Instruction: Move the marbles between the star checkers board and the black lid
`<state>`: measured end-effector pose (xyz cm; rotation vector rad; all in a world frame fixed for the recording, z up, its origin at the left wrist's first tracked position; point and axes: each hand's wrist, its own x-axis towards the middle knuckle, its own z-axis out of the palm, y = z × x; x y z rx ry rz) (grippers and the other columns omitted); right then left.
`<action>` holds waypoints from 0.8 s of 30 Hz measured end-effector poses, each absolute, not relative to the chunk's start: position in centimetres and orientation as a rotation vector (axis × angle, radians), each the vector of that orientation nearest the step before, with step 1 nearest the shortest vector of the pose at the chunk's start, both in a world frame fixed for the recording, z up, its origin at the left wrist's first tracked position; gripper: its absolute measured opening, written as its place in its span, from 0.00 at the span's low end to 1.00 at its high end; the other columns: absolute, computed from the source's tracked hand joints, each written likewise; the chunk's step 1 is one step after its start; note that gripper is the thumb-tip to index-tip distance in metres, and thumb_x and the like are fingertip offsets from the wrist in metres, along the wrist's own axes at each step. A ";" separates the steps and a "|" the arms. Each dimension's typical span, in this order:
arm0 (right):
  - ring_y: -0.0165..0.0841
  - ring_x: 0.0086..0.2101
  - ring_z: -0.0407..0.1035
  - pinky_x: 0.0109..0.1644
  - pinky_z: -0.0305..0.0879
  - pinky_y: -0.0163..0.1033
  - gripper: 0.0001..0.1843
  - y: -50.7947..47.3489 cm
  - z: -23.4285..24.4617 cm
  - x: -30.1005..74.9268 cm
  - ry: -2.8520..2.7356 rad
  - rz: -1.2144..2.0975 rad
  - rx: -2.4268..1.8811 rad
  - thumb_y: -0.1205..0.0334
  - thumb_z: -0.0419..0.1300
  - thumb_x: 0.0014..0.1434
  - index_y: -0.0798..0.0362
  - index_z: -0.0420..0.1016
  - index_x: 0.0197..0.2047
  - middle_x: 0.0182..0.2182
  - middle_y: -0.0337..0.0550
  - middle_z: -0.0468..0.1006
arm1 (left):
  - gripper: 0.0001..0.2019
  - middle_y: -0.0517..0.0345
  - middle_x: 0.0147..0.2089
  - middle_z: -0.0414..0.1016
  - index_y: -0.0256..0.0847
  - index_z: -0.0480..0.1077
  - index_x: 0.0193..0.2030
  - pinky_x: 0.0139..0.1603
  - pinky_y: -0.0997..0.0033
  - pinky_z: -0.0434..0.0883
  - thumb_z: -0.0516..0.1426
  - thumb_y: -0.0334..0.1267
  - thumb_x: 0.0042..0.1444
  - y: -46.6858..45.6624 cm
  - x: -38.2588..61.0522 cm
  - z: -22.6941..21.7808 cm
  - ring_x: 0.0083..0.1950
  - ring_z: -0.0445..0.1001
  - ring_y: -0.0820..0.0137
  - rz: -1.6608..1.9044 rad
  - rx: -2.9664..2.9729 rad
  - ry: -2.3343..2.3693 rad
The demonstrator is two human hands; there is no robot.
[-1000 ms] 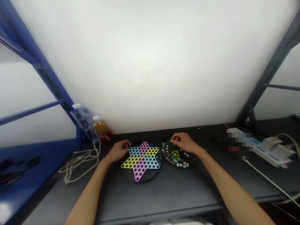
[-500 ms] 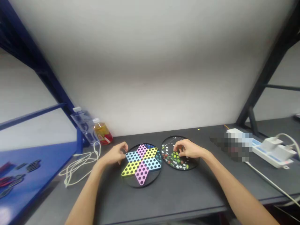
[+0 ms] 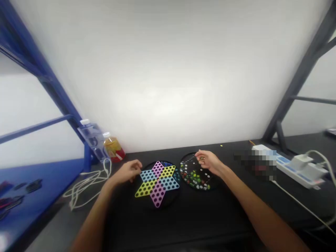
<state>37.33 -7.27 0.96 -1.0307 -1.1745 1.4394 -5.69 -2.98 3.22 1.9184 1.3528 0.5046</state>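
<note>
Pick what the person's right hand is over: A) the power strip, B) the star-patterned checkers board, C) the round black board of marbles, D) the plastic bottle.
C: the right hand sits above the round black marble board, near its far edge.
</note>
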 end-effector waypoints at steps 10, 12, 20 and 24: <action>0.25 0.21 0.55 0.28 0.52 0.33 0.15 -8.0 1.2 38.3 -2.169 1.000 -1.213 0.62 0.61 0.52 0.52 0.81 0.43 0.19 0.32 0.63 | 0.17 0.59 0.32 0.71 0.38 0.68 0.43 0.19 0.73 0.70 0.58 0.48 0.51 -3.1 -5.3 3.2 0.25 0.71 0.71 0.536 1.914 1.351; 0.26 0.21 0.56 0.27 0.52 0.33 0.14 -7.7 0.9 38.2 -2.194 1.004 -1.213 0.61 0.61 0.52 0.53 0.82 0.42 0.19 0.33 0.64 | 0.18 0.59 0.32 0.71 0.38 0.68 0.43 0.19 0.73 0.70 0.58 0.49 0.52 -3.1 -5.4 3.2 0.24 0.70 0.72 0.531 1.925 1.345; 0.23 0.18 0.46 0.19 0.40 0.30 0.14 -7.2 0.5 37.2 -1.390 1.322 -1.123 0.51 0.57 0.55 0.54 0.70 0.30 0.18 0.32 0.58 | 0.21 0.56 0.33 0.72 0.38 0.69 0.43 0.18 0.74 0.69 0.58 0.54 0.52 -2.9 -5.5 2.9 0.24 0.70 0.71 0.533 1.939 1.355; 0.23 0.17 0.45 0.18 0.36 0.30 0.19 -7.2 0.8 36.2 -1.020 1.526 -0.911 0.44 0.55 0.56 0.52 0.63 0.29 0.19 0.31 0.56 | 0.22 0.56 0.33 0.73 0.38 0.70 0.43 0.18 0.74 0.69 0.58 0.55 0.52 -3.0 -5.4 3.0 0.24 0.70 0.71 0.524 1.954 1.369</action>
